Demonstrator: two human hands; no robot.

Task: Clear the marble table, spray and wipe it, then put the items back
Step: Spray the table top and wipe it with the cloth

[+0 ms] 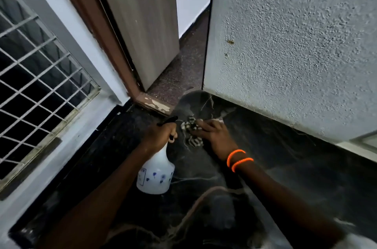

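A black marble table [204, 169] with pale veins lies below me, reaching toward the doorway. My left hand [159, 135] grips the neck of a white spray bottle [156, 175] with blue flowers and a black nozzle; the bottle hangs upright at the table's left side. My right hand [214, 136], two orange bands on its wrist, presses flat on a black-and-white patterned cloth [191, 130] lying on the marble near the far end. Part of the cloth is hidden under the fingers.
A rough white wall [295, 44] stands along the right. An open grey door [140, 24] in a brown frame is ahead, and a barred window [38, 85] is on the left. Dark floor [122, 136] runs between the window wall and the table.
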